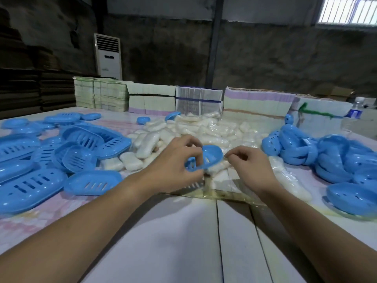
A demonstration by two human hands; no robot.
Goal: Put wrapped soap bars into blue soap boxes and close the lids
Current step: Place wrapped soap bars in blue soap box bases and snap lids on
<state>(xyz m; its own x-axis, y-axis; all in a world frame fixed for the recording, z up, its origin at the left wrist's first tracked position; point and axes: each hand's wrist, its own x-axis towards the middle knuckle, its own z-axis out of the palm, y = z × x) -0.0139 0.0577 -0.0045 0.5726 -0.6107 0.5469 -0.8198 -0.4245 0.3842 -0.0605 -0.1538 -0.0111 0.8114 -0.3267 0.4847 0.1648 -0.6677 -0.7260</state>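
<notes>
Our left hand [173,160] grips a blue box [206,158]; at its 3 o'clock our right hand [251,166] pinches a soap wrapper [219,167].

A small packing workshop or storeroom.
Bare concrete walls [265,58], stacked flat cartons [151,101] and heaps of blue soap boxes [30,156] crowd a worktable [183,231].
</notes>
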